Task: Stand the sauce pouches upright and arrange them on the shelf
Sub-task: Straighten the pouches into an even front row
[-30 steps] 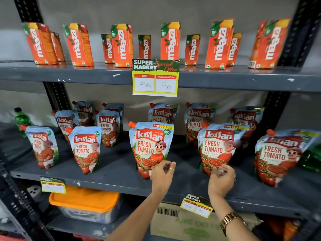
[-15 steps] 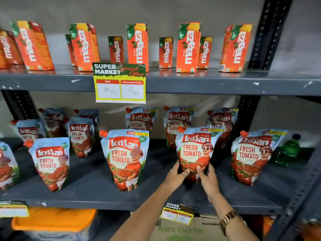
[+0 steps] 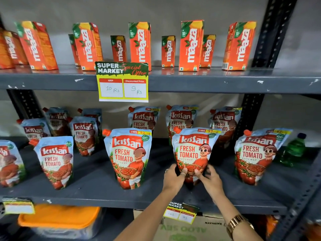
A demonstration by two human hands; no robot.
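Several blue Kissan tomato ketchup pouches stand upright in two rows on the grey middle shelf [image 3: 97,186]. My left hand [image 3: 173,180] and my right hand [image 3: 211,180] both grip the bottom of one front-row ketchup pouch [image 3: 192,150], one on each side, thumbs on its front. To its left stands another front pouch [image 3: 128,157], and a third pouch [image 3: 255,157] stands to its right. More pouches [image 3: 144,117] line the back row, partly hidden by the front ones.
Orange Maaza juice cartons [image 3: 140,44] stand on the upper shelf, with a yellow price tag [image 3: 123,84] hung from its edge. A green bottle [image 3: 295,150] stands at far right. Below are an orange-lidded tub [image 3: 57,218], a cardboard box [image 3: 191,228] and a small price tag [image 3: 180,213].
Both hands moved from two separate pouches onto the one right-of-centre pouch and now grip its base. The view shifted right and closer.
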